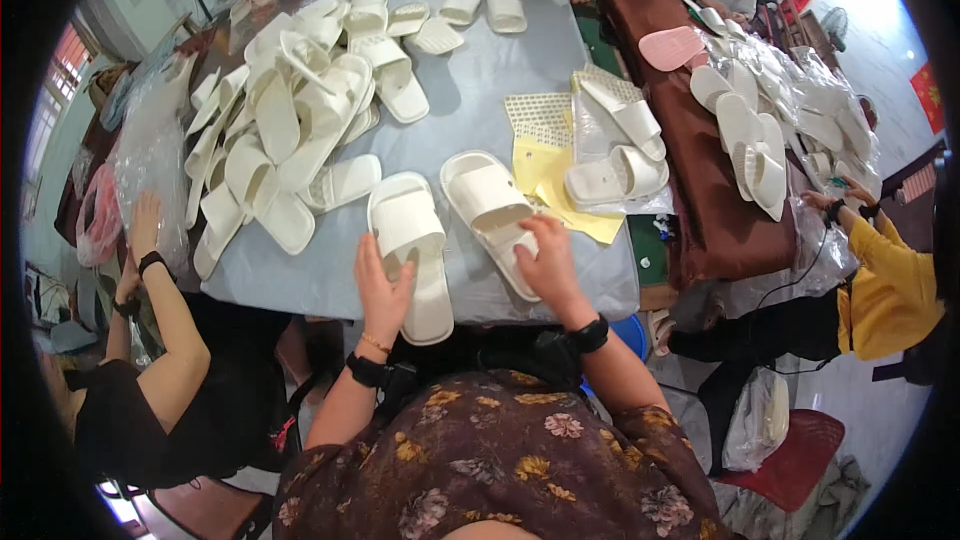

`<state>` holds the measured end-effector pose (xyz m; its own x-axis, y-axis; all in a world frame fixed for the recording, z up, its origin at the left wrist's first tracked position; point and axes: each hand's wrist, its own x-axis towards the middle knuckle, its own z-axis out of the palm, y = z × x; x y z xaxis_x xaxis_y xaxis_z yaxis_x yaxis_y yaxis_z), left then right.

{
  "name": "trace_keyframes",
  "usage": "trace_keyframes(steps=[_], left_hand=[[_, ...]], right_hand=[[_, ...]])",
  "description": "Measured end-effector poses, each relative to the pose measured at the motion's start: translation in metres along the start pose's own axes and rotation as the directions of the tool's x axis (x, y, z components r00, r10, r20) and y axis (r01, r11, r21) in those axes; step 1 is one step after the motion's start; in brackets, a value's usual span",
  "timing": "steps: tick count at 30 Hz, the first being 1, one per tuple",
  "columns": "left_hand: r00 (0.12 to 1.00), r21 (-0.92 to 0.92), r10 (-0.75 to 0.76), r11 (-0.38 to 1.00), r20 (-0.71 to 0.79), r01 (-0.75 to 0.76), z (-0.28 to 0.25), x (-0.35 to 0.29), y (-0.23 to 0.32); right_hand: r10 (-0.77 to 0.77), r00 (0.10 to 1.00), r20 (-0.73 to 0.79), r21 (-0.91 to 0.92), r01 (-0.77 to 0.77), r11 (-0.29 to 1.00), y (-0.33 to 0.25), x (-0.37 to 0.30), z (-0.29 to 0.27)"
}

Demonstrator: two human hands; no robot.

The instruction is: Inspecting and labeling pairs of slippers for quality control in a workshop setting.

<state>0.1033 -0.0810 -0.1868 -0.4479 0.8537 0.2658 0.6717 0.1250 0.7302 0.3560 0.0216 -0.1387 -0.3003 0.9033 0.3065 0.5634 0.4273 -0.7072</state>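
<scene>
Two white slide slippers lie side by side before me, toes pointing away. My left hand [384, 288] is at the edge of the left slipper [428, 290], thumb over its footbed and fingers along its outer side; that heel reaches past the table's near edge. With fingers bent, my right hand [548, 262] grips the outer edge of the right slipper [480, 190], which is angled. Just beyond my right hand are yellow paper sheets [600, 224] and a sheet of small labels [538, 116]. Another pair of white slippers [628, 174] rests there on clear plastic.
A large heap of white slippers [290, 110] covers the grey table's [480, 70] left side. On a brown-covered surface [700, 210] at right lie more white slippers, a pink slipper [672, 48] and plastic bags. Co-workers sit or stand around; one person's arm [180, 340] is close at left.
</scene>
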Motion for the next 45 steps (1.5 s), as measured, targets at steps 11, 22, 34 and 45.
trace_keyframes(steps=[11,22,34,45], left_hand=[[0.981,0.149,0.195,0.97,-0.02,-0.19,0.02,0.0,0.043],[0.762,0.039,0.53,0.812,0.372,-0.583,0.04,0.012,0.082],[0.804,0.135,0.462,0.831,0.375,-0.54,0.042,0.008,0.075],[0.811,0.144,0.466,0.83,0.355,-0.54,0.043,0.007,0.073]], right_hand=[[0.047,0.992,0.121,-0.177,-0.025,0.984,0.012,-0.012,0.005],[-0.08,0.996,0.027,-0.152,0.083,0.985,0.006,-0.003,0.015],[-0.069,0.995,0.071,-0.151,0.079,0.985,0.008,0.009,0.019],[0.113,0.992,0.061,-0.024,-0.112,0.993,0.015,0.009,0.015]])
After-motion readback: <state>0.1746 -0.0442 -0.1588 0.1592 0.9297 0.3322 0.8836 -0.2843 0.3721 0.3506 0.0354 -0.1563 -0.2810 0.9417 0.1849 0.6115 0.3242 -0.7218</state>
